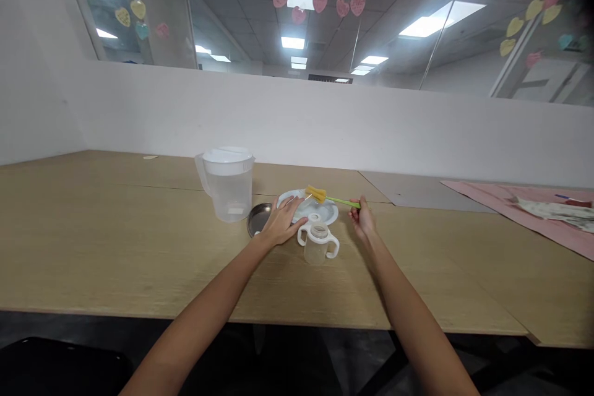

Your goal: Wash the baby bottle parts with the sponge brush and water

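Observation:
My right hand (363, 218) is closed round the green handle of a brush with a yellow sponge head (316, 193). The head is over a pale plate (330, 213). My left hand (282, 221) reaches over the plate's left side, fingers extended and somewhat apart; a thin clear piece shows near its fingertips, and I cannot make out whether it is held. In front of the plate stands a clear cup with two white handles (316, 250), its mouth uncovered. A small white ring-like part (314, 218) is just behind the cup.
A lidded clear pitcher (229, 189) with liquid stands behind and left of my left hand. Beside it is a round metal dish (256, 220), partly hidden by that hand. A pink cloth (487, 201) with items on it lies at the right. A white wall rises behind the table.

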Available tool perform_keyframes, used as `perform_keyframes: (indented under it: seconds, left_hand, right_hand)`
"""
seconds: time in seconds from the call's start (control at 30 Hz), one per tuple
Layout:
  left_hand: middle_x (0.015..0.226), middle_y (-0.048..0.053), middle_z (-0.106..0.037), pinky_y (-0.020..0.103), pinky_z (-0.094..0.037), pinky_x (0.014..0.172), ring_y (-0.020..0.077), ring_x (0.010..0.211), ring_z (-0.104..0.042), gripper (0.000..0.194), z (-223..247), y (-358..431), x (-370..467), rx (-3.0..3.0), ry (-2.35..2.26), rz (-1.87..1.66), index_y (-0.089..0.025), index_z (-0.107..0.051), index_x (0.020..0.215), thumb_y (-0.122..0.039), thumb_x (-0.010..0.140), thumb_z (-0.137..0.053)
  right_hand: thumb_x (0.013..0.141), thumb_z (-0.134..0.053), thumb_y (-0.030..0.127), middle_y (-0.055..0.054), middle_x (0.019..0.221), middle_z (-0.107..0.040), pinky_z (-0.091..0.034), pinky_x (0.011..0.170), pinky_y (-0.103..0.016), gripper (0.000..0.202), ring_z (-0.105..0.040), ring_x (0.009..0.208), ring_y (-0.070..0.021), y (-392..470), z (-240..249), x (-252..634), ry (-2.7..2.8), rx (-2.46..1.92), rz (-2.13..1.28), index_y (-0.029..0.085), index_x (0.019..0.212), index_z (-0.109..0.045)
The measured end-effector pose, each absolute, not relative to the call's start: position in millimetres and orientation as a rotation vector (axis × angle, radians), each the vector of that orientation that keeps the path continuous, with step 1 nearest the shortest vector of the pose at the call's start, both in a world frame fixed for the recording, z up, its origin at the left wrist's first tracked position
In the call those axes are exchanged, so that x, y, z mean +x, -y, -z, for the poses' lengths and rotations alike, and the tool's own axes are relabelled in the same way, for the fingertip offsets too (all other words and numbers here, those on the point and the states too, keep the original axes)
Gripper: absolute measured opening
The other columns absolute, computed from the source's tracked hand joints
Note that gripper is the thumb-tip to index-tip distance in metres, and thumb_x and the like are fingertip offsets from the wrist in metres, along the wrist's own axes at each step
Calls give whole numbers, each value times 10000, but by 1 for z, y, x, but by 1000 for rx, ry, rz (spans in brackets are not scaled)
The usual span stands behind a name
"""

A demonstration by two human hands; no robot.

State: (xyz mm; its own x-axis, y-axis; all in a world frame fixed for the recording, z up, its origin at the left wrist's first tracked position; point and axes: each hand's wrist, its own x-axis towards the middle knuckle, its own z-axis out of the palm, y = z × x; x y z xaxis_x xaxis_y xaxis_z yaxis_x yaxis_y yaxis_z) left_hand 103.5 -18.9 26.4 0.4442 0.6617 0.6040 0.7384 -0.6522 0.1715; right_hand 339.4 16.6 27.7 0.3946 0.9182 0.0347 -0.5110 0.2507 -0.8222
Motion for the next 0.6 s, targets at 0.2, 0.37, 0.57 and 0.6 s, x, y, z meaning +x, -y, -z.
perform_keyframes:
  seconds: [0.2, 0.37, 0.57, 0.6]
  left_hand:
    - [1349, 68, -372, 373, -238, 1042, 178, 1262, -284, 421, -22, 11, 103, -2655, 1142, 1209, -190, -307, 1297, -316, 900, -239]
    - [1363, 66, -337, 366, -259, 1043, 183, 1260, -288, 391, -21, 6, 104, -2624, 1162, 1308, -206, -365, 1256, -291, 875, -342]
    - [1201, 87, -432, 336, -345, 983, 172, 1138, -421, 327, -24, 9, 105, -2452, 1227, 1553, -203, -430, 1180, -241, 858, -383]
    - [1181, 90, -433, 333, -354, 974, 169, 1125, -428, 328, -24, 9, 106, -2431, 1230, 1592, -198, -422, 1183, -243, 861, -378]
  right_hand:
    - [817, -478, 381, 85, 337, -327, -371, 365, -129, 322, -283, 309, -30, -19, -24, 339, 590, -877, -1101, 150, 624, -590]
    - [796, -515, 395, 83, 356, -347, -386, 363, -124, 305, -280, 304, -25, -22, -21, 339, 622, -880, -1130, 147, 634, -587]
    - [813, -502, 369, 84, 356, -335, -358, 338, -109, 291, -266, 307, -20, -22, -23, 340, 602, -820, -1241, 151, 633, -572]
    - [808, -512, 367, 85, 357, -333, -348, 334, -106, 284, -263, 310, -18, -21, -24, 339, 614, -811, -1264, 150, 635, -572]
